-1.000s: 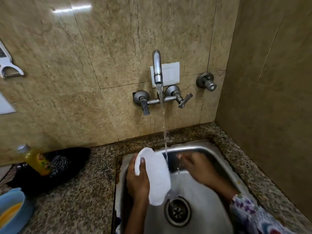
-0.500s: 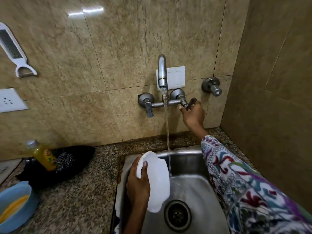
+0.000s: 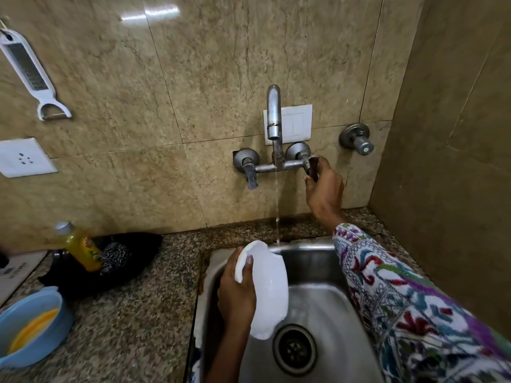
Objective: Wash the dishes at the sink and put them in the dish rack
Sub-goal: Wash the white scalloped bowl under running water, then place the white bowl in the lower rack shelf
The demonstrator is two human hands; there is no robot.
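My left hand [image 3: 235, 294] grips a white plate [image 3: 269, 291] by its rim and holds it on edge over the left part of the steel sink [image 3: 309, 308]. My right hand [image 3: 323, 186] reaches up to the wall tap [image 3: 273, 117] and grips its right lever handle [image 3: 312, 165]. A thin stream of water [image 3: 277, 208] falls from the spout just behind the plate. The drain [image 3: 294, 349] lies below the plate. No dish rack is in view.
Left of the sink on the granite counter [image 3: 132, 322] stand a yellow dish-soap bottle [image 3: 80, 247], a steel scrubber [image 3: 114, 257] on a black tray [image 3: 130, 261], and a blue bowl [image 3: 30, 327]. A grater-peeler [image 3: 30, 70] and a socket [image 3: 23, 157] are on the wall.
My right hand left the sink, rose to the right tap handle and turned it downward. The water stream has thinned. The plate stays in my left hand.
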